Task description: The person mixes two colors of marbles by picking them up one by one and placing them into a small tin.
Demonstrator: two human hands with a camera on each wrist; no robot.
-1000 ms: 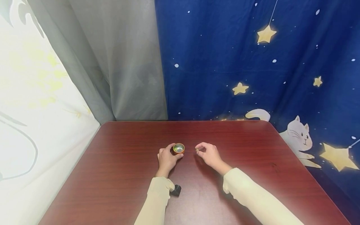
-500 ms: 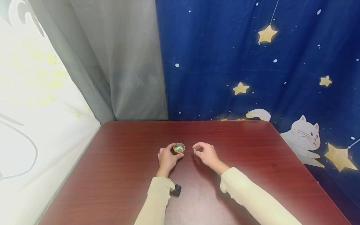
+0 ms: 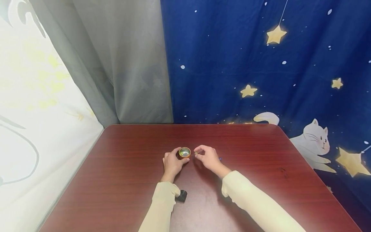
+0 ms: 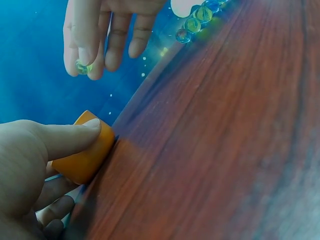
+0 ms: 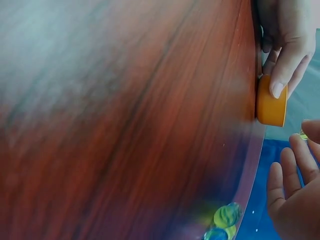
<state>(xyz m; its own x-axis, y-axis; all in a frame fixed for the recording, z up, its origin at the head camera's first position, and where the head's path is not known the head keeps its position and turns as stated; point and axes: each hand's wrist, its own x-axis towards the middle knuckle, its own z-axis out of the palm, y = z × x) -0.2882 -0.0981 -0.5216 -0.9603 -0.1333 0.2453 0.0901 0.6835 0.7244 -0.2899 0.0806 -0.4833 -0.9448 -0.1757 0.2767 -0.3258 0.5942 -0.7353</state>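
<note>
My left hand (image 3: 172,165) grips a small round orange tin (image 3: 185,152) standing upright on the table, its thumb pressed against the near side in the left wrist view. Something yellow-green shows inside the tin's silvery interior. Just right of the tin, my right hand (image 3: 208,158) pinches a clear yellow-green glass marble (image 4: 83,67) between thumb and fingertips, above the table and apart from the tin. Several glass marbles (image 4: 192,25), green-yellow and blue, lie on the table in the left wrist view. The right wrist view also has marbles (image 5: 227,215) at its lower edge.
The dark red wooden table (image 3: 130,141) ends at a rounded far edge before a grey curtain (image 3: 142,80) and a blue star-patterned curtain (image 3: 214,80). A small black object (image 3: 182,196) sits by the left sleeve. One blue marble (image 3: 220,159) peeks out beside the right wrist.
My right hand has moved left with the pinched marble, closer to the tin. A blue marble has come into sight behind the right wrist. The left hand and tin stay put.
</note>
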